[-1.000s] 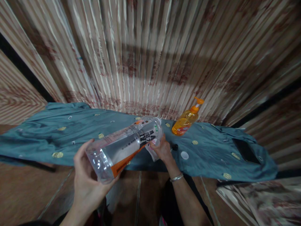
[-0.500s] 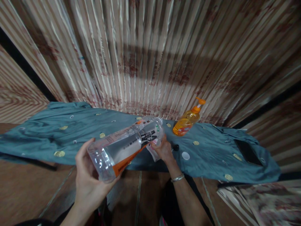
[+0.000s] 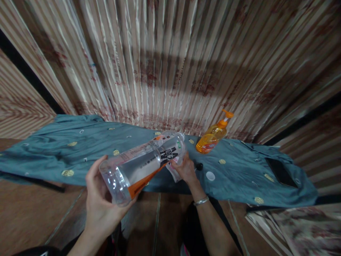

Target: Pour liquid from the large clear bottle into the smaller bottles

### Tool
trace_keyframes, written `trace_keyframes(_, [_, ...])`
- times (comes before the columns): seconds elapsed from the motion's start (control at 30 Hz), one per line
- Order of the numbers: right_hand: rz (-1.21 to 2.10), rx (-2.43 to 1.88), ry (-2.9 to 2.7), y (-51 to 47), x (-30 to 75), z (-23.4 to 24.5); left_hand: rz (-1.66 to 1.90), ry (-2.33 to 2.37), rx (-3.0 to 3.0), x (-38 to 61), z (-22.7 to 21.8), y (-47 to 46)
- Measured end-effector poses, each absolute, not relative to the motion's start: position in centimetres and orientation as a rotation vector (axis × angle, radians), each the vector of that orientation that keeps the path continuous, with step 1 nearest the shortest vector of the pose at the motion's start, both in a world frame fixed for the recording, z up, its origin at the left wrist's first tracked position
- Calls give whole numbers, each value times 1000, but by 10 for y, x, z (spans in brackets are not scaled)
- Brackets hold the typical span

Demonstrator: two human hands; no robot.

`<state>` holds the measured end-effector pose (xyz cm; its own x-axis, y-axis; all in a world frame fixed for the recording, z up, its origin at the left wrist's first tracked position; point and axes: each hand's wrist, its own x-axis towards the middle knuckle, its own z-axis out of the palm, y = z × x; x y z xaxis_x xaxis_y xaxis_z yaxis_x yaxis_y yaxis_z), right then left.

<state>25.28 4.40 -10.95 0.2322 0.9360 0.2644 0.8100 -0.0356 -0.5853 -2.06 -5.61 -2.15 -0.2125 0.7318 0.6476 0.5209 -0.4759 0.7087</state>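
A large clear plastic bottle [image 3: 144,165] with an orange, grey and black label lies tilted across the view, its base toward me and its narrow end pointing up and right. My left hand [image 3: 102,199] is wrapped round the base. Beside the shoulder end, my right hand [image 3: 188,170] has its fingers closed, partly hidden behind the bottle. A limp white, pink-printed piece like a packet or wipe [image 3: 174,174] hangs from those fingers; its exact kind is unclear. The bottle looks empty, and whether my right fingers also touch it is hard to see.
On the green patterned cloth [image 3: 93,142] stands an orange pump soap bottle [image 3: 211,138]. Near my right hand lie a small black object [image 3: 199,166] and a white disc [image 3: 210,176]. A dark phone [image 3: 281,172] rests at the right. Striped curtains [image 3: 165,64] hang behind.
Almost nothing differs. Both hands keep their hold, and the bottle has stayed in nearly the same place and tilt.
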Motion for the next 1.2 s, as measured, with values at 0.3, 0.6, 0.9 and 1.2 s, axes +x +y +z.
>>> trace_keyframes(0.3, [279,-1889,-1583,43,252,-108,1731,1529,1743,-20,-20,-58])
trace_keyframes(0.6, [269,-1886,-1598,44,252,-106,1757,1478,1834,-22,-24,-57])
trace_keyframes(0.9, [240,-1918,-1614,45,252,-109,1860,1492,1742,-15,-23,-55])
trace_keyframes(1.2, [234,-1893,-1601,45,253,-112,1878,1466,1831,-9,-14,-54])
